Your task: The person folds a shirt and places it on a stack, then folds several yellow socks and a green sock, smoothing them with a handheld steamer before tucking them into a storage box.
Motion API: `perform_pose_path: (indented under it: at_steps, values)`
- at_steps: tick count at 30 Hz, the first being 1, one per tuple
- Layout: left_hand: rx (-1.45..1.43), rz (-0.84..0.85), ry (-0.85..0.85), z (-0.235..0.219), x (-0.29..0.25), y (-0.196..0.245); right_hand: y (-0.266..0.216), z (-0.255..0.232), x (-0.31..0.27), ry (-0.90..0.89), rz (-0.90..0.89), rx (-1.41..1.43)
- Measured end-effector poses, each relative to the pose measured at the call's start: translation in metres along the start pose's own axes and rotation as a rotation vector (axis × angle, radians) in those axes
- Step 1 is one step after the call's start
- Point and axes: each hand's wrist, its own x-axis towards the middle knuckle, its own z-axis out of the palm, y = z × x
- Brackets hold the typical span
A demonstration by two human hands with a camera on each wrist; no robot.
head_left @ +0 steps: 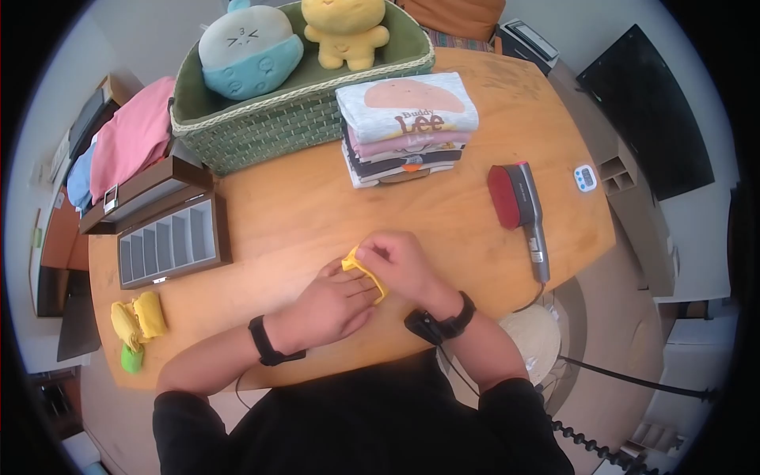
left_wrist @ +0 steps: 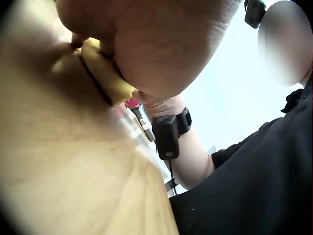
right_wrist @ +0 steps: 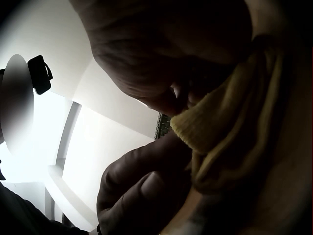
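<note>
A small yellow sock (head_left: pixel 351 260) with a ribbed edge lies at the front middle of the wooden table. My left hand (head_left: pixel 336 302) rests on it palm down, its fingers stretched across the cloth and covering much of it. From the other side my right hand (head_left: pixel 398 263) pinches the sock's upper edge between thumb and fingers. Up close in the right wrist view, the sock (right_wrist: pixel 215 129) hangs in loose folds below the right fingers, beside the left index finger. The left wrist view shows only a yellow strip of sock (left_wrist: pixel 105 76) under the hand.
Rolled yellow socks (head_left: pixel 148 315) and a green roll (head_left: pixel 131 359) lie at the left edge. Behind them stands an open compartment box (head_left: pixel 214 229). Further back are a green basket (head_left: pixel 253 134) with plush toys and folded shirts (head_left: pixel 408 107). A handheld steamer (head_left: pixel 532 218) and a timer (head_left: pixel 585 179) lie right.
</note>
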Motion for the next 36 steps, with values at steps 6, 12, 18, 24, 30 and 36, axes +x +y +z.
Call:
perform_pose_path:
  at_steps: [6, 12, 18, 24, 30, 36]
  values:
    - [0.098, -0.086, 0.184, -0.019, -0.012, -0.008, -0.002, -0.002, -0.012, -0.167, -0.145, -0.052]
    - [0.063, -0.198, 0.193, -0.020, 0.003, -0.011, -0.021, -0.016, -0.026, 0.029, -0.169, -0.349]
    - [0.098, -0.085, 0.129, -0.025, -0.011, -0.028, -0.008, -0.031, -0.038, -0.083, -0.287, -0.586]
    - [0.297, 0.052, 0.004, -0.039, -0.019, -0.021, -0.024, -0.049, -0.037, -0.222, -0.431, -0.696]
    - [0.471, 0.263, -0.033, -0.030, -0.004, -0.021, -0.035, -0.038, -0.035, -0.339, -0.516, -0.897]
    - [0.071, -0.011, 0.029, -0.031, 0.011, -0.026, -0.018, -0.041, -0.024, -0.246, -0.453, -0.845]
